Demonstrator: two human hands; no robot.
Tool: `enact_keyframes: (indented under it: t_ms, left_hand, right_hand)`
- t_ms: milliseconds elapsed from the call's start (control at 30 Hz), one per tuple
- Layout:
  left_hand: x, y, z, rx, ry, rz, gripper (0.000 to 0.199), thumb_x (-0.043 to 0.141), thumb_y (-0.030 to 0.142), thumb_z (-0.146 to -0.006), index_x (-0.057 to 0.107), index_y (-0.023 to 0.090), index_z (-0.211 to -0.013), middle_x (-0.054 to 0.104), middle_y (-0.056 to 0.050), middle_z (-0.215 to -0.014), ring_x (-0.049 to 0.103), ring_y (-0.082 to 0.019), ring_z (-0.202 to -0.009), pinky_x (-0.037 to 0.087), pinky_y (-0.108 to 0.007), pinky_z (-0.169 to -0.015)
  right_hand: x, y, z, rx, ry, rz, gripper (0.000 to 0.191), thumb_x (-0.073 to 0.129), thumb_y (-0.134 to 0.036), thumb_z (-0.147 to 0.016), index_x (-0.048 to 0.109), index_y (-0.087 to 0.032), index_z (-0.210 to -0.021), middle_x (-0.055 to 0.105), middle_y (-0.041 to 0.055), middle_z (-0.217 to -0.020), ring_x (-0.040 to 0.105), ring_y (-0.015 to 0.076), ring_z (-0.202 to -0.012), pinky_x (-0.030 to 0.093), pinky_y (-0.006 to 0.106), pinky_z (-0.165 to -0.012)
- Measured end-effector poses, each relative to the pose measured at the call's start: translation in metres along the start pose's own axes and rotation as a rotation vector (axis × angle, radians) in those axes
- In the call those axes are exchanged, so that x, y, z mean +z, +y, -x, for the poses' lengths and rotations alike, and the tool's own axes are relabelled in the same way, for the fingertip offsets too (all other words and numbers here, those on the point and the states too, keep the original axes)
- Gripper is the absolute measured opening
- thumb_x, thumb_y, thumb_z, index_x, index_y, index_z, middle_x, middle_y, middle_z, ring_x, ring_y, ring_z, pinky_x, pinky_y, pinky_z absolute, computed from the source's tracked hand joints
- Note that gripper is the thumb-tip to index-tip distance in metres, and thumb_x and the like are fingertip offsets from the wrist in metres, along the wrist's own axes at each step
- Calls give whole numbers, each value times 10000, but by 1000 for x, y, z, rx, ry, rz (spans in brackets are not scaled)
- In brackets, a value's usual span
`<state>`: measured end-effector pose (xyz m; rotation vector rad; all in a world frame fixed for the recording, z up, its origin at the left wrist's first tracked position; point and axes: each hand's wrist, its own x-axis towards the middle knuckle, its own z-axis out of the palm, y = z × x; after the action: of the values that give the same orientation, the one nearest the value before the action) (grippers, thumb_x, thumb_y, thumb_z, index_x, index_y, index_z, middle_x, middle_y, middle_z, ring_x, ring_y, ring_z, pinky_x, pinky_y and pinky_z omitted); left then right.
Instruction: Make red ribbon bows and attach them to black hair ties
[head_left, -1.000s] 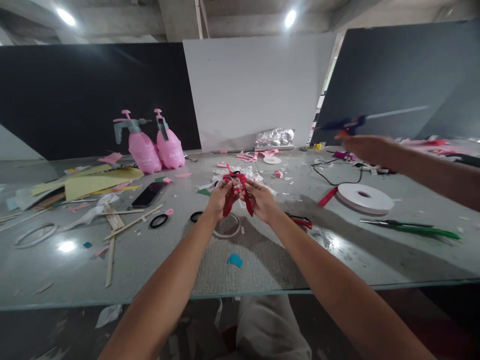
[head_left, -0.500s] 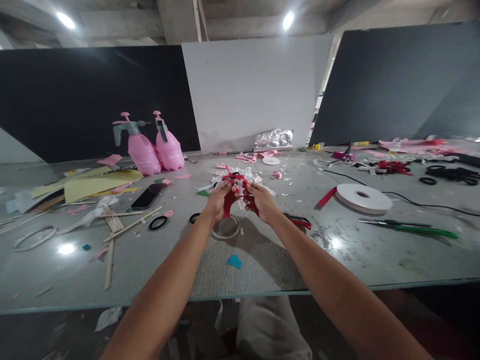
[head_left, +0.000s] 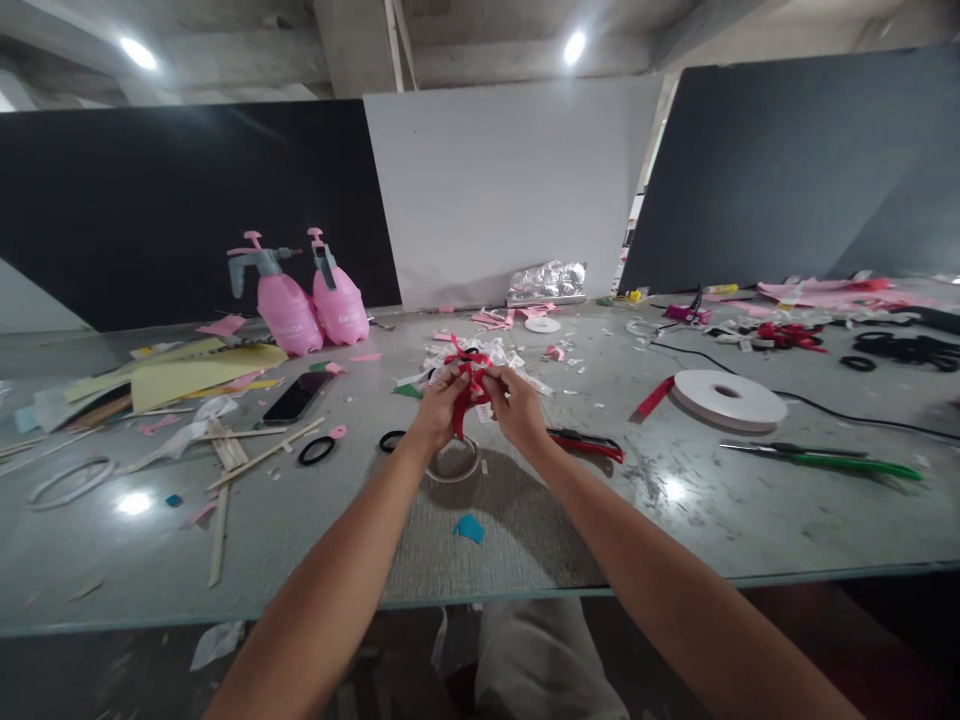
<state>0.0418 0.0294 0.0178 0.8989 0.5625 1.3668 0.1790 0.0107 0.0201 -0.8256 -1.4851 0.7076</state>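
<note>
A red ribbon [head_left: 460,413] is bunched between my two hands above the middle of the table. My left hand [head_left: 439,408] pinches it from the left, and a tail hangs below the fingers. On the right side my right hand [head_left: 516,402] has its thumb and fingers closed on the same ribbon. White scraps [head_left: 491,350] lie just beyond the hands. Under them is a pale ring [head_left: 454,462], with a black ring [head_left: 391,441] to its left. A red-handled cutter [head_left: 589,443] rests beside my right forearm.
Two pink spray bottles [head_left: 341,308], a phone [head_left: 296,397] and wooden sticks [head_left: 220,530] are on the left. To the right lie a white ribbon roll [head_left: 727,402], green-handled scissors [head_left: 855,460] and a black cable [head_left: 847,404]. A blue scrap [head_left: 469,528] is near the front.
My hands have come closer together, and the red ribbon is bunched more tightly between them. My right hand has shifted slightly left, showing more of the cutter.
</note>
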Motion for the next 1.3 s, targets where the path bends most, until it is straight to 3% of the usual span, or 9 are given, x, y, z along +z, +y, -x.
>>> enact_keyframes:
  t_ms: [200, 300, 367, 500, 600, 700, 967, 1167, 1300]
  left_hand:
    - [4, 0, 1, 131, 14, -279, 217, 760, 278, -687, 605, 160, -782, 594, 32, -648, 510, -69, -528, 415, -203, -547]
    - [6, 0, 3, 227, -24, -559, 130, 713, 208, -708, 592, 159, -709, 538, 42, -541, 453, -68, -488, 339, -195, -500]
    - [7, -1, 5, 284, -46, -642, 125, 690, 189, -724, 600, 175, -809, 535, 50, -531, 451, -75, -482, 323, -198, -495]
    - [7, -3, 7, 324, -54, -631, 371, 647, 200, -764, 506, 228, -1106, 571, 69, -588, 474, -79, -484, 343, -196, -523]
    - [5, -2, 7, 323, -67, -647, 398, 634, 173, -752, 496, 232, -1122, 591, 63, -630, 491, -73, -508, 358, -190, -553]
    - [4, -1, 7, 303, -33, -607, 434, 659, 148, -717, 510, 232, -1115, 615, 49, -688, 507, -72, -513, 364, -192, -553]
    - [6, 1, 12, 312, -1, -593, 403, 777, 124, -644, 637, 226, -1008, 624, 7, -766, 561, -124, -690, 409, -217, -716]
    - [8, 0, 15, 367, 1, -616, 344, 787, 171, -662, 668, 229, -979, 626, -13, -810, 557, -142, -742, 408, -222, -748]
    - [7, -2, 11, 356, 16, -564, 353, 795, 194, -657, 646, 233, -975, 613, 10, -793, 530, -103, -661, 407, -199, -670]
  right_hand:
    - [-4, -5, -2, -275, -126, 313, 208, 483, -277, -915, 679, -232, -967, 606, 88, -989, 561, 208, -891, 453, 347, -841]
    - [-6, -4, -5, -323, -85, 400, 196, 497, -260, -907, 684, -223, -952, 565, 112, -1171, 532, 233, -1041, 417, 389, -947]
    - [-7, -2, -7, -307, -89, 368, 196, 486, -243, -910, 679, -222, -936, 580, 103, -1153, 537, 227, -1062, 414, 383, -965]
    - [-4, 5, -7, -81, -22, 202, 180, 512, -301, -892, 670, -215, -893, 596, 61, -920, 582, 166, -783, 511, 295, -725]
    - [1, 6, -6, 123, 28, -13, 169, 578, -356, -835, 666, -211, -840, 579, 14, -784, 515, 96, -538, 460, 208, -467]
    - [5, 4, -5, 208, 49, -178, 142, 638, -336, -776, 661, -199, -804, 563, -25, -664, 466, 60, -437, 399, 160, -365]
    - [5, 7, -6, 788, 47, -618, 97, 661, -200, -768, 578, -169, -809, 511, -67, -538, 410, 36, -367, 393, 131, -323]
    - [-5, 7, -10, 953, -66, -691, 114, 573, -139, -836, 569, -154, -723, 522, -28, -493, 475, 56, -404, 472, 135, -394]
    - [-12, 9, -12, 898, -153, -780, 99, 603, -128, -823, 588, -164, -732, 563, -7, -536, 533, 81, -463, 532, 162, -453]
